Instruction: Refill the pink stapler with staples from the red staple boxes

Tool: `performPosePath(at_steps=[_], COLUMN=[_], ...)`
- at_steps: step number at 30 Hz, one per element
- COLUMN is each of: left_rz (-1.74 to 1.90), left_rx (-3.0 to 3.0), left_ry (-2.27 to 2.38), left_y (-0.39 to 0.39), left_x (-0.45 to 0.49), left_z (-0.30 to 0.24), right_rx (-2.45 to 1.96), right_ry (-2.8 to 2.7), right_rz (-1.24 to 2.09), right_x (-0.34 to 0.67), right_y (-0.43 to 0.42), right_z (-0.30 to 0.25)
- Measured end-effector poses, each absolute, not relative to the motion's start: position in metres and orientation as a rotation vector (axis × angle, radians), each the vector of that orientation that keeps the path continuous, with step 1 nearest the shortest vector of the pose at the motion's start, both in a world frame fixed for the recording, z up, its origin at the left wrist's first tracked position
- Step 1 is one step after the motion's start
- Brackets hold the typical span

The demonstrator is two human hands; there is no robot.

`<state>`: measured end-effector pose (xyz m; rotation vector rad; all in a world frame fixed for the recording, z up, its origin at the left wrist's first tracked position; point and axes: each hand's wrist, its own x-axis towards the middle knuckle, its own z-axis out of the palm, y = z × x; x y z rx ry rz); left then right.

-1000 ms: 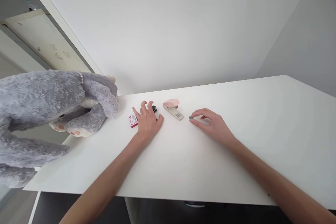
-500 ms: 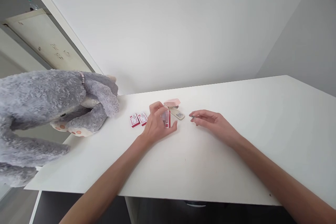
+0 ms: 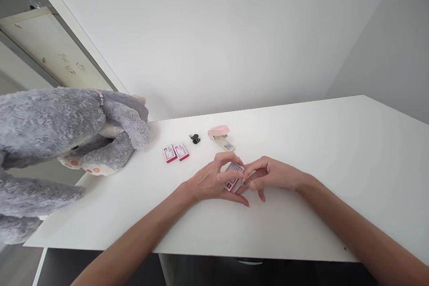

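Observation:
My left hand is closed around a small red-and-white staple box, just above the table. Close against its right end, my right hand pinches a small shiny grey strip of staples. The fingers of both hands overlap there, so the end of the box is partly hidden. Behind the hands lies a pink and cream stapler, its top raised from the base. Left of it rests a black staple remover. Two more red-and-white boxes, a left one and a right one, lie side by side.
A big grey plush toy slumps over the left side of the white table. The wall rises right behind the table's far edge. Dark open space shows below the near edge.
My left hand has moved right and nearer with the box, uncovering the black staple remover. My right hand has come nearer and met the box with its strip.

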<state>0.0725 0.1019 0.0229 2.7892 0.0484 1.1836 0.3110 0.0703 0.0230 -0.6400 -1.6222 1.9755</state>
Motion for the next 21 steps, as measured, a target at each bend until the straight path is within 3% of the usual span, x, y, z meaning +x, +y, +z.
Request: performPosePath(at_steps=[21], left_rz=[1.092], left_rx=[2.604], left_ry=[0.482], left_y=[0.0962], left_x=[0.0733], left_z=[0.0263], right_rx=[-0.764], right_ry=[-1.526], right_rz=[1.757], right_x=[0.3171], right_y=[0.071], right_z=[0.0227])
